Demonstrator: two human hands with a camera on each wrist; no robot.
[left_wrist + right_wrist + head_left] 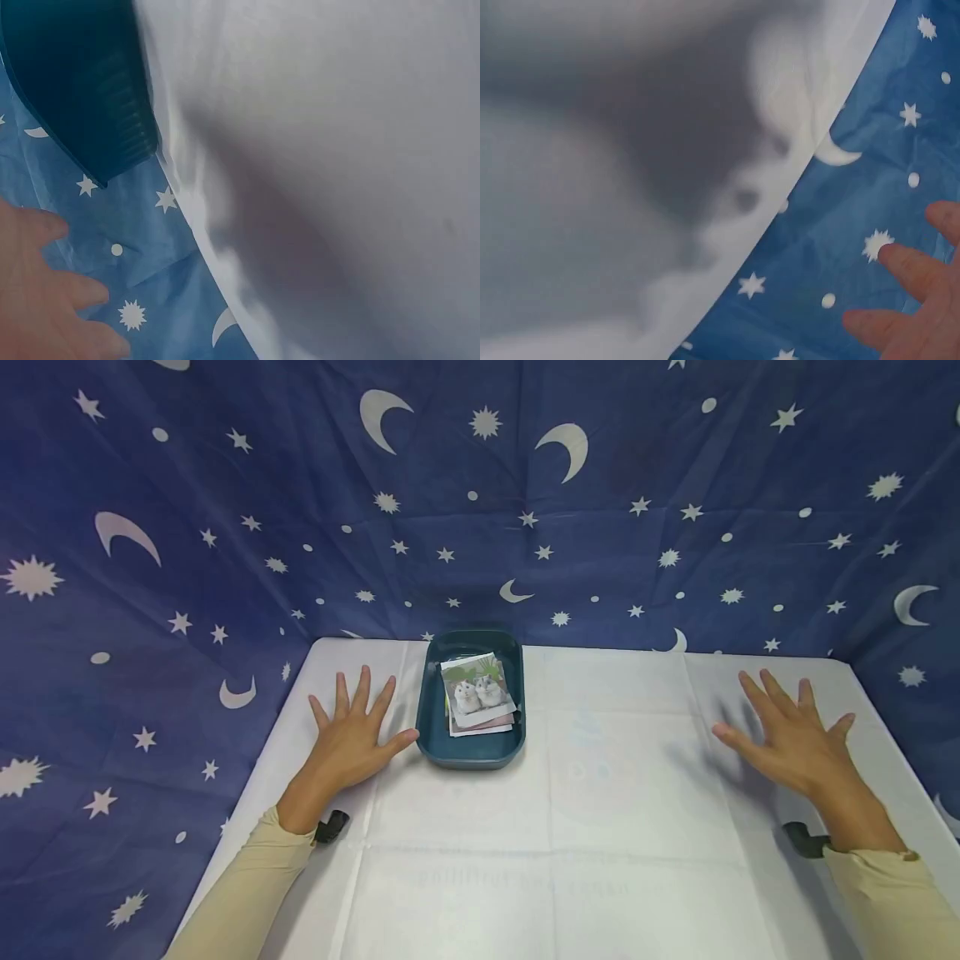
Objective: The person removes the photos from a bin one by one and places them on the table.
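Observation:
A dark teal plastic bin [471,760] stands near the table's back edge, left of the middle. Inside it lies a small stack of photo cards [480,692]; the top one pictures two small white furry animals among green leaves. My left hand [351,739] is spread just left of the bin, its thumb close to the bin's wall. Whether the thumb touches the bin I cannot tell. Far to the right, my right hand [797,742] hovers over the table with spread fingers, its shadow falling beside it. Neither hand holds anything. The left wrist view shows the bin's side [82,82] beyond the left fingertips.
A white cloth with creases and faint lettering covers the table [637,827]. Behind and at both sides hangs a dark blue curtain [450,468] with white moons and stars. Small black devices [332,827] sit at both wrists.

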